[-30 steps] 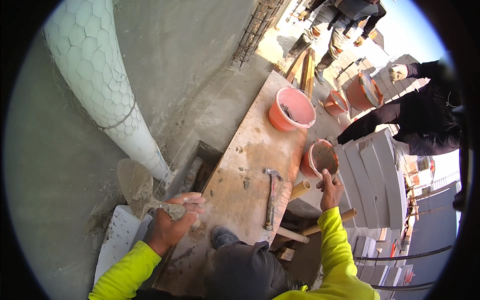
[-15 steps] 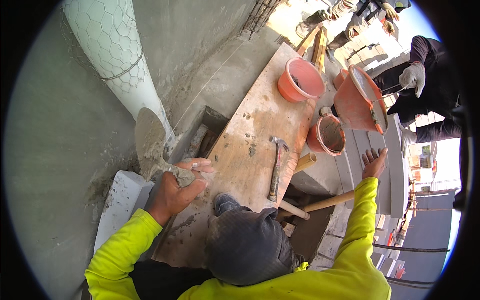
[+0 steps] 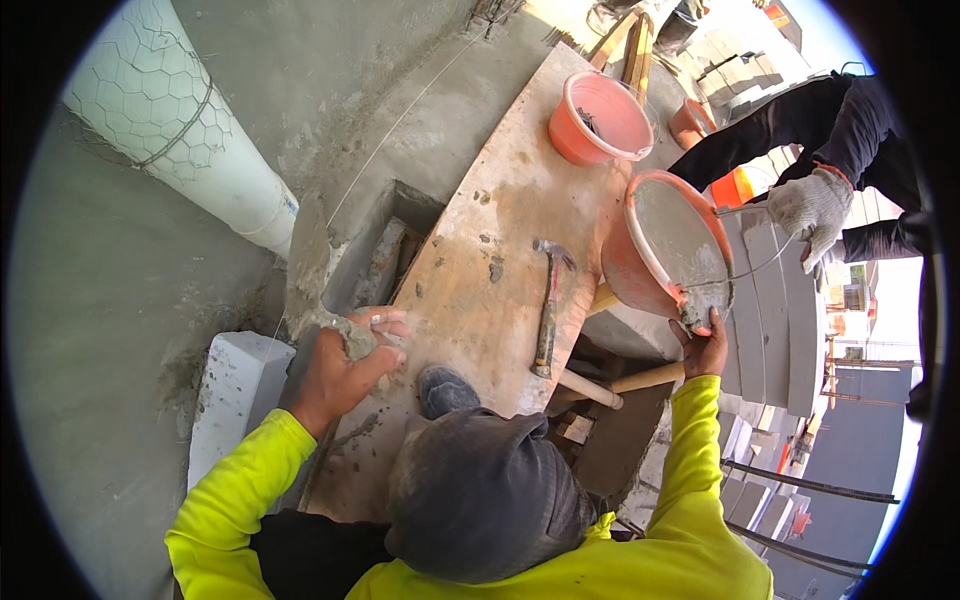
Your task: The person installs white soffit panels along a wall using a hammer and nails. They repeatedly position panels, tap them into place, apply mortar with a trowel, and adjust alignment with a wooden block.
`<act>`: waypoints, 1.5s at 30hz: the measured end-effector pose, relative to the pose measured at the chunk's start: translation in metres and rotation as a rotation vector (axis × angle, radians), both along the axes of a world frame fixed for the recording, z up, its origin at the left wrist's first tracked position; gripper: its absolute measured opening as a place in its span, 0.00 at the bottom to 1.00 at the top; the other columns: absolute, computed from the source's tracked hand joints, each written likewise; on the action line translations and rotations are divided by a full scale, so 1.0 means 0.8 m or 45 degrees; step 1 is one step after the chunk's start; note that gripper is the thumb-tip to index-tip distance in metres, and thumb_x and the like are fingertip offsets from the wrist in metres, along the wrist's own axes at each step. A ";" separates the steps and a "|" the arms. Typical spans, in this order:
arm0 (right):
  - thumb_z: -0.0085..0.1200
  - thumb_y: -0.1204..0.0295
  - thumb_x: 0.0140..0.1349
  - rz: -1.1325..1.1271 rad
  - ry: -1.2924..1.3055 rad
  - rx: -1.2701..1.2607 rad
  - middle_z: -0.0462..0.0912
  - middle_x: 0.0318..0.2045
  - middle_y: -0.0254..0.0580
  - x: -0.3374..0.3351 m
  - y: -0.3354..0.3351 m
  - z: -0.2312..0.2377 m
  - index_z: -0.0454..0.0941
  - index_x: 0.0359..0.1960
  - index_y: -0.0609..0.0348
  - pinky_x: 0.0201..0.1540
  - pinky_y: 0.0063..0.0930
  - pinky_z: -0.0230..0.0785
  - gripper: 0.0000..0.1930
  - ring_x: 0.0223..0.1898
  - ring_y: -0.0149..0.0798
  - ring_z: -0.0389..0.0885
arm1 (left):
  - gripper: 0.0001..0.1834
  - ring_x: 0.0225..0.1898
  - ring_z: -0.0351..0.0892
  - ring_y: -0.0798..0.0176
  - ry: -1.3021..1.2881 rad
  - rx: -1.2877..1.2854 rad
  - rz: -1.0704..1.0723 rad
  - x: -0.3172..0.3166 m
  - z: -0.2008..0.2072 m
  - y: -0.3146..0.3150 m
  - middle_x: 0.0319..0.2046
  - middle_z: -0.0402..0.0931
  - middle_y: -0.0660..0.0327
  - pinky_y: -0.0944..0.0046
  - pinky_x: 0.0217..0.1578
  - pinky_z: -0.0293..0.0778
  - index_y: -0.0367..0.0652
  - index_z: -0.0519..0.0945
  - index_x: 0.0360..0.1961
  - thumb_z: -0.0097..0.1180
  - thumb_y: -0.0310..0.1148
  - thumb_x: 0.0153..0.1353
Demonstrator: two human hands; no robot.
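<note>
A mortar-caked trowel point(image 3: 309, 262) is held in my left hand point(image 3: 345, 368), the fingers closed round its handle and the blade pointing away, near the foot of a white pipe point(image 3: 215, 150) wrapped in wire mesh. My right hand point(image 3: 702, 350) reaches out and grips the near lip of an orange bucket point(image 3: 640, 262) of wet grey mortar, its fingertips partly hidden by the rim. The bucket is tilted toward me. A co-worker's gloved hand point(image 3: 810, 208) holds its wire handle from the right.
A claw hammer point(image 3: 549, 315) lies on the plywood board point(image 3: 470, 290) between my arms. Another orange bucket point(image 3: 602, 120) stands at the board's far end. A white block point(image 3: 235, 400) sits by the wall at left. Gaps open beside the board, with poles point(image 3: 645, 378) across the right one.
The mortar bucket has come nearer and lower, carried by the co-worker. My right hand, outstretched before, now meets its lip. My left hand still holds the trowel.
</note>
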State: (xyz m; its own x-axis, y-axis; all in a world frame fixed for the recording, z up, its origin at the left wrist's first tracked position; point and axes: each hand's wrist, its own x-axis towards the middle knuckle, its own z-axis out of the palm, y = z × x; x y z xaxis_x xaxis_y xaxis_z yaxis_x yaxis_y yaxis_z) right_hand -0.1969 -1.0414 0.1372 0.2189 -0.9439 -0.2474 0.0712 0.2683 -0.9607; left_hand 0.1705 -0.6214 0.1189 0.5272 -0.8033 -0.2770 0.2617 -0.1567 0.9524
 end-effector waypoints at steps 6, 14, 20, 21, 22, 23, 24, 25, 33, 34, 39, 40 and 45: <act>0.55 0.65 0.67 0.083 -0.104 -0.105 0.85 0.47 0.45 0.035 0.052 -0.029 0.76 0.51 0.65 0.51 0.44 0.82 0.18 0.47 0.45 0.86 | 0.26 0.44 0.82 0.68 0.004 0.020 0.007 -0.002 -0.008 -0.042 0.44 0.86 0.56 0.65 0.49 0.77 0.31 0.79 0.57 0.61 0.28 0.56; 0.58 0.69 0.66 0.104 -0.300 0.171 0.81 0.38 0.43 0.131 0.153 -0.064 0.74 0.38 0.61 0.42 0.40 0.82 0.09 0.38 0.43 0.85 | 0.28 0.42 0.84 0.63 0.042 -0.051 0.010 0.008 0.000 -0.060 0.49 0.81 0.51 0.63 0.45 0.82 0.31 0.74 0.63 0.57 0.27 0.61; 0.56 0.69 0.69 0.208 -0.161 0.265 0.82 0.48 0.46 0.149 0.187 -0.142 0.73 0.54 0.67 0.47 0.41 0.83 0.17 0.44 0.42 0.86 | 0.28 0.42 0.84 0.63 0.194 0.006 0.112 0.010 0.008 -0.040 0.49 0.81 0.51 0.62 0.45 0.81 0.30 0.73 0.63 0.57 0.27 0.60; 0.56 0.69 0.69 0.219 -0.139 0.259 0.82 0.48 0.45 0.148 0.187 -0.153 0.73 0.54 0.66 0.47 0.41 0.83 0.17 0.44 0.42 0.85 | 0.29 0.42 0.84 0.63 0.228 0.008 0.121 0.009 0.009 -0.040 0.48 0.82 0.51 0.63 0.45 0.81 0.30 0.74 0.62 0.57 0.26 0.59; 0.55 0.68 0.70 0.232 -0.119 0.246 0.82 0.48 0.44 0.146 0.187 -0.163 0.73 0.55 0.66 0.47 0.41 0.83 0.17 0.44 0.41 0.85 | 0.29 0.43 0.84 0.62 0.264 0.032 0.133 0.006 0.010 -0.042 0.48 0.82 0.51 0.63 0.44 0.81 0.30 0.74 0.62 0.58 0.26 0.57; 0.55 0.67 0.71 0.254 -0.142 0.223 0.82 0.49 0.44 0.143 0.187 -0.170 0.73 0.55 0.65 0.48 0.41 0.82 0.17 0.44 0.41 0.85 | 0.29 0.42 0.84 0.63 0.294 0.004 0.125 0.003 0.011 -0.044 0.48 0.83 0.51 0.63 0.45 0.80 0.30 0.74 0.62 0.58 0.26 0.57; 0.55 0.66 0.71 0.269 -0.076 0.271 0.82 0.49 0.43 0.138 0.187 -0.173 0.73 0.56 0.65 0.48 0.40 0.82 0.18 0.45 0.41 0.85 | 0.29 0.42 0.84 0.63 0.330 0.003 0.117 -0.001 0.013 -0.046 0.48 0.83 0.51 0.64 0.45 0.80 0.30 0.74 0.62 0.58 0.26 0.57; 0.55 0.65 0.72 0.294 -0.052 0.311 0.81 0.50 0.43 0.132 0.186 -0.171 0.72 0.57 0.65 0.48 0.40 0.82 0.19 0.46 0.40 0.85 | 0.29 0.42 0.84 0.63 0.367 0.002 0.117 -0.005 0.014 -0.049 0.48 0.83 0.51 0.64 0.45 0.80 0.30 0.75 0.62 0.58 0.26 0.57; 0.60 0.69 0.69 0.666 0.562 -0.185 0.81 0.54 0.47 0.113 0.202 -0.011 0.63 0.68 0.73 0.54 0.29 0.75 0.31 0.51 0.35 0.80 | 0.32 0.58 0.77 0.57 -0.079 -0.372 -0.109 -0.033 0.011 -0.103 0.60 0.75 0.51 0.54 0.60 0.73 0.33 0.73 0.64 0.52 0.26 0.55; 0.61 0.70 0.68 0.840 0.438 -0.262 0.79 0.56 0.50 0.122 0.213 0.012 0.62 0.69 0.73 0.57 0.31 0.73 0.33 0.53 0.37 0.79 | 0.32 0.61 0.75 0.56 -0.231 -0.456 -0.107 -0.040 0.011 -0.115 0.62 0.74 0.52 0.53 0.63 0.70 0.33 0.74 0.64 0.52 0.26 0.53; 0.65 0.73 0.59 1.222 0.408 -0.661 0.67 0.68 0.60 0.192 0.252 0.028 0.49 0.75 0.73 0.73 0.40 0.52 0.46 0.72 0.52 0.62 | 0.40 0.75 0.49 0.44 -0.511 -0.604 -0.238 -0.076 0.012 -0.159 0.71 0.61 0.49 0.46 0.74 0.41 0.37 0.73 0.66 0.60 0.49 0.55; 0.62 0.76 0.58 1.180 0.368 -0.584 0.72 0.63 0.55 0.190 0.254 0.025 0.52 0.73 0.73 0.70 0.38 0.57 0.43 0.67 0.47 0.69 | 0.41 0.75 0.48 0.43 -0.600 -0.562 -0.268 -0.077 0.009 -0.160 0.72 0.60 0.49 0.44 0.74 0.40 0.38 0.72 0.66 0.60 0.52 0.55; 0.58 0.78 0.61 0.833 0.388 -0.564 0.80 0.45 0.42 0.099 0.225 0.027 0.67 0.60 0.65 0.50 0.28 0.73 0.25 0.43 0.37 0.80 | 0.39 0.75 0.45 0.37 -1.303 -0.162 -0.241 -0.063 -0.018 -0.164 0.73 0.55 0.47 0.29 0.71 0.36 0.41 0.73 0.65 0.65 0.50 0.55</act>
